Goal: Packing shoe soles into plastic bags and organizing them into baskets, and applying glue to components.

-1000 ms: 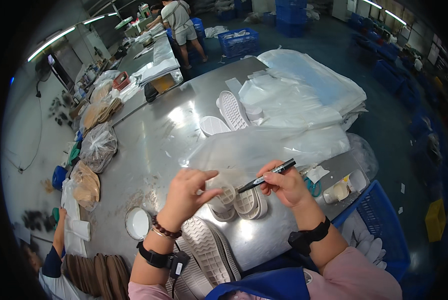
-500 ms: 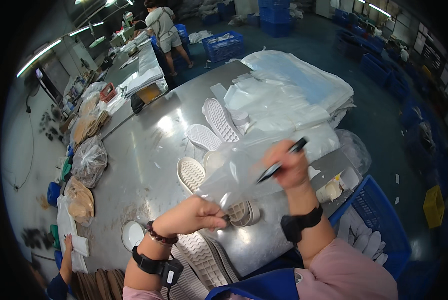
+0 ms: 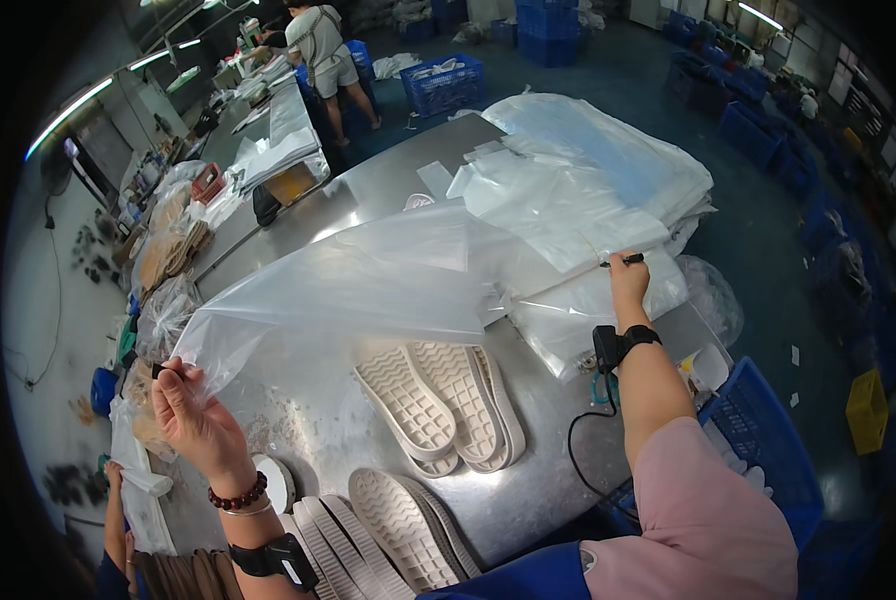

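Observation:
My left hand [image 3: 196, 415] is raised at the left, pinching the corner of a clear plastic bag [image 3: 358, 270]. A small black piece [image 3: 160, 371], perhaps a pen cap, shows at its fingertips. The bag stretches across the bench toward the right, above the shoe soles. My right hand [image 3: 629, 285] grips a black marker [image 3: 626, 260] over the stack of clear plastic bags [image 3: 558, 205]. Under the bag's near edge lie several off-white shoe soles [image 3: 404, 400] with patterned treads up. More soles [image 3: 393, 520] sit by the bench's front edge.
A metal bench [image 3: 513, 490] carries all this. A blue crate [image 3: 768, 450] stands at the right, near a white cup [image 3: 706, 368]. A round white container [image 3: 276, 480] is near my left wrist. Another person's arm [image 3: 115, 510] shows at lower left; a person [image 3: 320, 60] stands far back.
My left hand has swung left and up, pulling the bag out wide over the soles. My right hand with the marker has moved right, onto the bag stack.

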Demonstrator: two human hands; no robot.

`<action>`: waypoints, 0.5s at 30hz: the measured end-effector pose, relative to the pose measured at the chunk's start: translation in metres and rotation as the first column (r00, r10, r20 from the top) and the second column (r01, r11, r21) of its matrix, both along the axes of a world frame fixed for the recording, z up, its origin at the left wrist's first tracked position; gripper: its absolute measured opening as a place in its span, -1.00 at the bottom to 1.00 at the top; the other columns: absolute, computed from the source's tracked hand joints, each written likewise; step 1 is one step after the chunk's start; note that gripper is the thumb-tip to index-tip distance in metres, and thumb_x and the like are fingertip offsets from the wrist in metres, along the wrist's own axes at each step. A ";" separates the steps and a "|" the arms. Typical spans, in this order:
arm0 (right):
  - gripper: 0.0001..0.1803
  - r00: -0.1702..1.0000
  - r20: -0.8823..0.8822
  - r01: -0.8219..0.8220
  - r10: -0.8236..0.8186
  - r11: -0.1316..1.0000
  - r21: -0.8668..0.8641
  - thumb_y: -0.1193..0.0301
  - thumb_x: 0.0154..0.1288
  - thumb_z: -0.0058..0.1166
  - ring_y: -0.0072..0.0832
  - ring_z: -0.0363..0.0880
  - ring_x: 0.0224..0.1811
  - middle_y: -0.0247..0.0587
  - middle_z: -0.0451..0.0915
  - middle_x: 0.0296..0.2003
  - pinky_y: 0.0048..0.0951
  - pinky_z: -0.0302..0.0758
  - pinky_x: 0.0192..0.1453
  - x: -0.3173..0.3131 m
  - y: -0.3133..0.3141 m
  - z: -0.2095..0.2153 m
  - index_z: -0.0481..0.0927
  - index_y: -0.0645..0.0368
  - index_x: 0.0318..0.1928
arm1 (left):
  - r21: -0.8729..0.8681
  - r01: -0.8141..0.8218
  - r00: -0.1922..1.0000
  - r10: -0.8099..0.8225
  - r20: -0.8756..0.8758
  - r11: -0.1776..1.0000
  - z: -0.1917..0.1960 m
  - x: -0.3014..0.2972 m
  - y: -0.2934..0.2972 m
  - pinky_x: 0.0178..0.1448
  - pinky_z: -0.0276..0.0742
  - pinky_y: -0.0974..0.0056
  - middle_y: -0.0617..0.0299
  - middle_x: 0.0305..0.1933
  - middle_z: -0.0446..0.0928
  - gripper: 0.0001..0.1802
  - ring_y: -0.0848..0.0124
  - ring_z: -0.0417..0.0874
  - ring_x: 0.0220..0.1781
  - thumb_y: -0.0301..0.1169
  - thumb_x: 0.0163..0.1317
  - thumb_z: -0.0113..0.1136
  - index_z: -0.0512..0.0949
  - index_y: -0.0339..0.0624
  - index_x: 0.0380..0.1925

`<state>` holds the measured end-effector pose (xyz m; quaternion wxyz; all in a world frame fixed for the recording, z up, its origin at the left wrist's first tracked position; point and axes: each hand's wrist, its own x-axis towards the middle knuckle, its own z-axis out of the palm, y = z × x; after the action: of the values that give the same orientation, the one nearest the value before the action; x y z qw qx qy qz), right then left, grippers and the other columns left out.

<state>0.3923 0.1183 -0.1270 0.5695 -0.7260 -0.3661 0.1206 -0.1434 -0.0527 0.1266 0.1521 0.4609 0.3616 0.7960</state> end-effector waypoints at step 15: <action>-0.77 0.969 0.246 0.021 0.014 0.990 -0.137 0.28 0.04 0.11 -0.05 0.58 -0.42 0.00 0.59 -0.53 -0.18 0.50 -0.29 -0.001 -0.016 -0.005 0.58 0.21 -0.44 | -0.110 0.140 0.990 -0.141 -0.001 0.984 -0.024 0.001 0.002 -0.01 0.39 0.42 0.25 -0.27 0.52 -0.82 0.53 0.49 -0.24 -0.37 0.33 0.04 0.52 -0.27 -0.27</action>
<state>0.3913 0.1022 -0.1325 0.4680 -0.7739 -0.4234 0.0536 -0.1423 -0.0504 0.1023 0.2315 0.4798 0.3718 0.7602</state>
